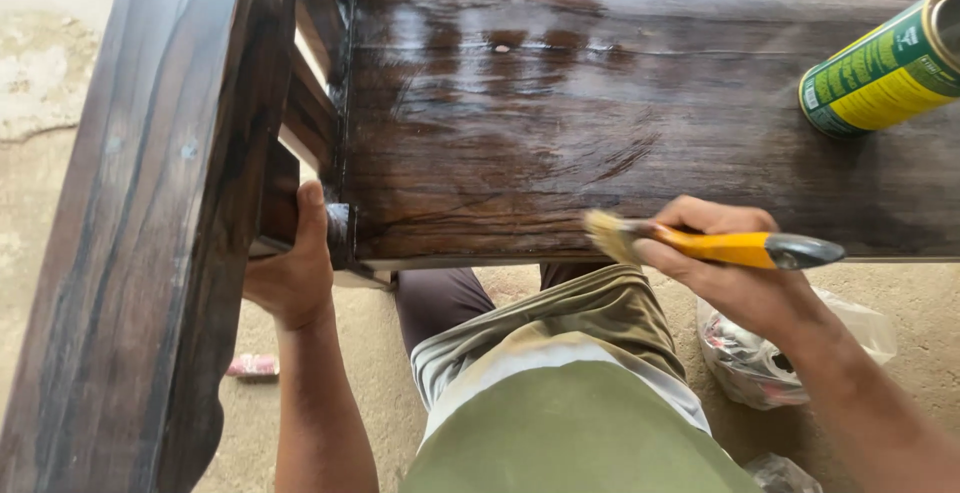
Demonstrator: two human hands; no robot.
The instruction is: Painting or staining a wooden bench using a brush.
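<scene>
**Brush at the front edge of a wet dark plank**

- Flat paintbrush with pale bristles, yellow handle and grey end (715, 245): lies level across the near edge of the dark-stained wooden plank seat (600, 133), bristles pointing left and looking loaded.
- Right hand (735, 258): grip closed around the yellow handle, fingers wrapped over the top.
- Left hand (295, 268): grip clenched on the dark frame rail (300, 203) at the plank's left corner, thumb up.
- Plank surface glossy, with streaked strokes showing.
- Green-and-yellow metal can (885, 68) sits tilted on the wet plank at far right.
- Risks, as I judge: the can could tip and spill; the left thumb could smudge fresh coating; bristles at the edge could drip onto the clothing below.
- Clear plastic bag (770, 358) on the concrete floor (60, 73).
</scene>
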